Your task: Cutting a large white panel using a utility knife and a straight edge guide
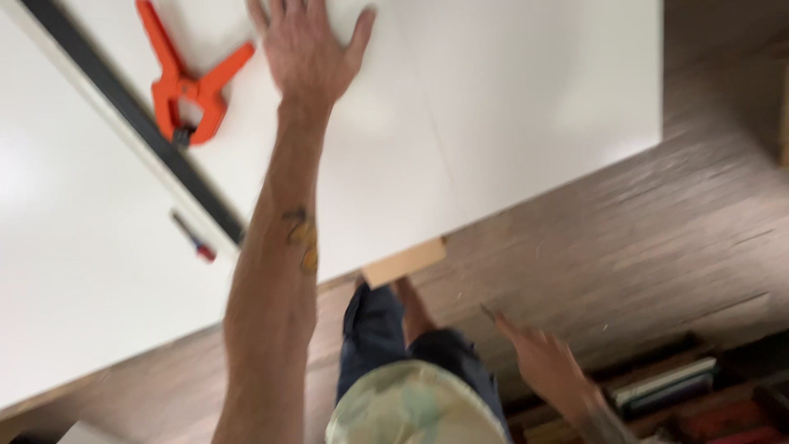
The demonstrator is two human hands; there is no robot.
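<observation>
My left hand (308, 45) lies flat on a large white panel (509, 107), fingers spread and holding nothing. Just left of it, an orange spring clamp (185, 90) grips a long black straightedge (123, 107) that runs diagonally across the panel. My right hand (546, 362) hangs low over the wooden floor, away from the panel. It is blurred, and a thin dark pencil-like stick (487, 312) pokes out of its fingertips. My knee in dark trousers (374, 329) is below the panel's edge.
A small red-tipped marker (194, 238) lies on the panel beside the straightedge. A wooden block (403, 261) sticks out from under the panel's near edge. Stacked books (666, 386) sit at the lower right. Brown plank flooring (657, 238) surrounds the panel.
</observation>
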